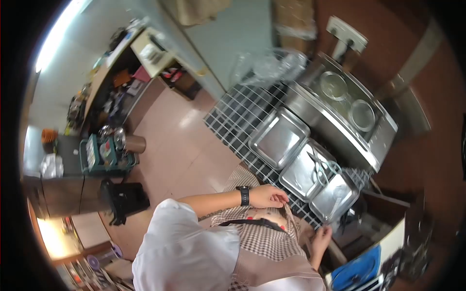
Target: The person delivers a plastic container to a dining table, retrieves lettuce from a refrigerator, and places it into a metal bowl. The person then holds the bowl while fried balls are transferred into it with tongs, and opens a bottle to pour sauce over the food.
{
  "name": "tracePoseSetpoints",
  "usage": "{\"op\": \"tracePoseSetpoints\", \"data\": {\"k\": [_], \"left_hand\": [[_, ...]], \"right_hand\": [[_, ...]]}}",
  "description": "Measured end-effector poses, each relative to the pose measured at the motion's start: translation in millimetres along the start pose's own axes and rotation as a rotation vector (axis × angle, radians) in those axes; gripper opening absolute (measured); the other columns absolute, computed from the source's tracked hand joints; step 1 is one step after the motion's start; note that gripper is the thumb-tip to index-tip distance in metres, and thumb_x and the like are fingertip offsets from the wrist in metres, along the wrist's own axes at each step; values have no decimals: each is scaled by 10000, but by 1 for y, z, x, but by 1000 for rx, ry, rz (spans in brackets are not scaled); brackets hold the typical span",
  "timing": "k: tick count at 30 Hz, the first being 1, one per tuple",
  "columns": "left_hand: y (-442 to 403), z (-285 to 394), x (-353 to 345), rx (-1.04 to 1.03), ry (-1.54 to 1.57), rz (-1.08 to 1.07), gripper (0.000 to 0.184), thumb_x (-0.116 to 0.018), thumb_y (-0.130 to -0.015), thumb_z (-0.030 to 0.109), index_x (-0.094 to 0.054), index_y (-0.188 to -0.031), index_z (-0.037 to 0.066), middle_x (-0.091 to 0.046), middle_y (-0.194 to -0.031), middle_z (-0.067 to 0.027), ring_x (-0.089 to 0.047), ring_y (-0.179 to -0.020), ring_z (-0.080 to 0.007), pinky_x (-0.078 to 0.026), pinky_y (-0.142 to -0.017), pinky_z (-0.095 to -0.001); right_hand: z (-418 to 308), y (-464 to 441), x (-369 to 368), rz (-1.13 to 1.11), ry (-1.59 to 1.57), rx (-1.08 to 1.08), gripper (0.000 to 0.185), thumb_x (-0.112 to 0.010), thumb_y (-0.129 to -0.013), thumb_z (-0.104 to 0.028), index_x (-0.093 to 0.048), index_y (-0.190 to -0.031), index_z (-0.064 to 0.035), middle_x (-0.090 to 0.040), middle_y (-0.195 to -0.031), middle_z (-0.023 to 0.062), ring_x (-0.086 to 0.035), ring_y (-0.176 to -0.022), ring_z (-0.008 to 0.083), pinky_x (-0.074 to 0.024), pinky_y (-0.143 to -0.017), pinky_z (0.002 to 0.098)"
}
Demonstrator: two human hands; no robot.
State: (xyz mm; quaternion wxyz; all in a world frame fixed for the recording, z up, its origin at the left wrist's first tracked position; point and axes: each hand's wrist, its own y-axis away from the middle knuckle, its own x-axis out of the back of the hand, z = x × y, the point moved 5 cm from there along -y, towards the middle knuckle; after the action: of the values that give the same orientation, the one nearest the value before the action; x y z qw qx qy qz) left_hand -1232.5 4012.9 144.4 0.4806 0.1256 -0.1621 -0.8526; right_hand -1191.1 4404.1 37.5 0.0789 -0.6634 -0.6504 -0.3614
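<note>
My left hand (269, 196), with a black watch (244, 195) on its wrist, is in front of my waist. Its fingers are curled at the edge of the brown-checked apron (257, 237) I wear and seem to pinch the cloth. My right hand (321, 239) is low on the right, beside the wire rack (233, 123). Its fingers are bent together; whatever they hold is too small to make out. Nearest to it is a steel tray (334, 199). Scissors (318, 167) with pale green handles lie across a middle tray (301, 177). Another steel tray (280, 138) sits farther along.
Behind the trays stands a steel appliance (335, 116) with two round glass lids. Clear plastic wrap (272, 65) lies at the rack's far end. A black bin (124, 199) and a green caddy (109, 155) are at left. A blue object (357, 269) is at lower right.
</note>
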Motion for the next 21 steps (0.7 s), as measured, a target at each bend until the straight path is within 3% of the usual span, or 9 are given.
{"op": "tracePoseSetpoints", "data": {"k": [1, 4, 5, 6, 9, 13, 16, 17, 21], "left_hand": [[8, -1, 15, 15, -6, 88, 308, -645, -918, 157, -635, -1197, 25, -702, -1085, -86, -651, -918, -118, -527, -848, -267], [49, -24, 77, -54, 137, 392, 299, -659, -927, 192, -643, -1188, 47, -703, -1079, -72, -648, -943, -128, -520, -872, -283], [71, -17, 107, -4, 122, 480, 277, -656, -934, 206, -652, -1170, 61, -702, -1080, -67, -650, -969, -140, -517, -886, -295], [87, -34, 143, -132, 55, 635, 241, -651, -937, 177, -664, -1127, 30, -716, -970, -61, -657, -858, -107, -542, -760, -273], [154, -60, 270, -8, -157, 911, 225, -667, -877, 150, -692, -1082, 62, -729, -938, -82, -672, -824, -147, -546, -747, -318], [231, -77, 449, 58, -705, 1167, 321, -604, -821, 86, -642, -1137, 46, -684, -1092, -144, -649, -1029, -305, -517, -906, -386], [277, -49, 565, 195, -956, 1184, 535, -596, -775, 131, -526, -1297, 38, -511, -1370, -175, -481, -1269, -350, -428, -1040, -419], [284, -52, 611, 131, -1018, 1236, 581, -591, -768, 113, -488, -1331, 18, -479, -1398, -182, -448, -1300, -352, -407, -1061, -420], [296, -64, 764, 114, -1250, 1282, 660, -588, -741, 86, -437, -1377, -3, -403, -1456, -183, -326, -1394, -356, -294, -1150, -446]], "right_hand": [[-72, 4, -19, -105, 39, 41, 226, -559, -915, -143, -547, -1053, 36, -618, -870, 189, -621, -866, 345, -473, -815, 426], [-63, -22, -91, -199, 225, 17, 278, -587, -903, -178, -551, -1046, 58, -628, -940, 290, -602, -896, 461, -474, -804, 458], [-72, -28, -106, -194, 278, 66, 297, -598, -899, -193, -555, -1044, 63, -632, -948, 296, -606, -908, 462, -475, -807, 466], [-81, -33, -118, -175, 334, 113, 317, -609, -894, -208, -560, -1042, 67, -635, -956, 301, -611, -920, 463, -476, -809, 474], [-124, -41, -144, -175, 528, 131, 384, -645, -875, -265, -575, -1034, 77, -641, -988, 317, -615, -959, 467, -478, -818, 495], [-135, -60, -175, -144, 818, 213, 472, -674, -850, -377, -605, -1026, 56, -671, -949, 288, -641, -908, 464, -504, -786, 507], [-134, -62, -177, -26, 932, 20, 666, -674, -830, -461, -582, -1183, 97, -648, -1102, 293, -630, -1016, 432, -496, -898, 483], [-80, -80, -172, 134, 998, 297, 592, -706, -822, -408, -601, -1178, 54, -675, -1064, 240, -652, -980, 391, -513, -878, 433], [-234, -2, -232, 9, 931, 33, 546, -637, -869, -414, -585, -1178, 33, -680, -992, 220, -656, -900, 353, -517, -820, 422]]}}
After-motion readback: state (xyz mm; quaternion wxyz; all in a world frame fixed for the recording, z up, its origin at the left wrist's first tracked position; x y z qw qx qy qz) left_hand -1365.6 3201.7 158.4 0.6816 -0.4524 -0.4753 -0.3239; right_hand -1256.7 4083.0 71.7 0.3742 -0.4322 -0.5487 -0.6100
